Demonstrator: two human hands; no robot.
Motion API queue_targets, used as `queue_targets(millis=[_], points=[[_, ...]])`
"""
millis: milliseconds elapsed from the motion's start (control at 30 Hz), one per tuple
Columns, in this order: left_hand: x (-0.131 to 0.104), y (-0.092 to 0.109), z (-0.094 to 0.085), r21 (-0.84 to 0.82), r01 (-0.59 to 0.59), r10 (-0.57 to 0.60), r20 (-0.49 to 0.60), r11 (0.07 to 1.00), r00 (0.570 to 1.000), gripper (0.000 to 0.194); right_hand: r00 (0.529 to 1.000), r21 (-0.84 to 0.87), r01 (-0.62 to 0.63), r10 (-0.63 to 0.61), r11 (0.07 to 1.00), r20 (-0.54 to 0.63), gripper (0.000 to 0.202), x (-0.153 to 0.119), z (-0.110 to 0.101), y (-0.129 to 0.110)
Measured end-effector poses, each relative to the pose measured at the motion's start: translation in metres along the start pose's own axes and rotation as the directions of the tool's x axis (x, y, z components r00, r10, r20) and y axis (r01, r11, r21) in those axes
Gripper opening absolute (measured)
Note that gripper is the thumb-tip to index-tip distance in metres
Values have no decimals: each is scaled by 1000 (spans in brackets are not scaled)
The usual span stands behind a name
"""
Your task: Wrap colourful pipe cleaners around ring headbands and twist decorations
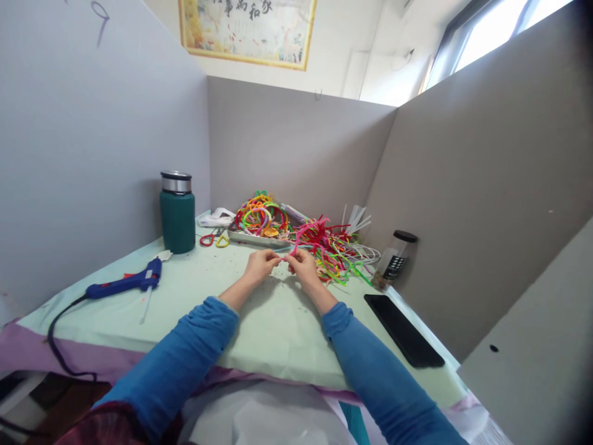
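Note:
A pink pipe cleaner [295, 245] is pinched between my two hands above the middle of the table. My left hand [262, 264] is closed, its thumb and fingertips at the left end of the pink piece. Close beside it, my right hand [303, 268] grips the same pipe cleaner, whose length rises up and to the right behind the fingers. Just beyond my hands lies a loose heap of pipe cleaners [338, 244] in red, green, white and pink. A metal tray [259, 240] behind my left hand carries a pile of colourful twisted rings.
On the left, a blue glue gun [125, 284] with a cord lies near a green bottle [178, 219]. Red- and yellow-handled scissors [207, 240] sit by the tray. A black phone [403, 329] and a clear bottle [395, 261] are at right. Grey partitions [296, 142] enclose the table.

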State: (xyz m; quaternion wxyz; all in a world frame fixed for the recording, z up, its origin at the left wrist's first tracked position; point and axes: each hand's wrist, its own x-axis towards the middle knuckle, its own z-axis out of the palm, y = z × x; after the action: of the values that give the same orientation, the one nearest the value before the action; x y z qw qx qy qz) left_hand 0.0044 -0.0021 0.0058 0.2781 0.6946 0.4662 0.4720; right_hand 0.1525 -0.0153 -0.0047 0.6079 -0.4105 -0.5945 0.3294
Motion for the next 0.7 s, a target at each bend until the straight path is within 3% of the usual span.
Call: queue_targets(millis=[200, 300, 433, 533, 633, 700], points=[[3, -2, 0, -45, 47, -47, 2, 998, 999, 20, 1000, -76, 22, -22, 997, -11, 25, 1, 1, 0], [2, -2, 0, -249, 170, -141, 130, 953, 981, 26, 999, -99, 27, -30, 995, -34, 23, 2, -1, 1], [-2, 1, -5, -505, 377, -159, 422, 776, 892, 25, 1000, -32, 16, -16, 999, 4, 23, 3, -1, 3], [-3, 3, -10, -526, 504, -142, 582, 685, 800, 17, 999, 65, 23, -25, 998, 32, 24, 2, 1, -1], [-1, 3, -13, -499, 590, -166, 658, 634, 735, 13, 999, 130, 27, -33, 991, 41, 26, 0, 3, -8], [0, 3, -13, -507, 605, -176, 659, 614, 731, 12, 999, 155, 22, -28, 988, 35, 27, -1, 3, -11]])
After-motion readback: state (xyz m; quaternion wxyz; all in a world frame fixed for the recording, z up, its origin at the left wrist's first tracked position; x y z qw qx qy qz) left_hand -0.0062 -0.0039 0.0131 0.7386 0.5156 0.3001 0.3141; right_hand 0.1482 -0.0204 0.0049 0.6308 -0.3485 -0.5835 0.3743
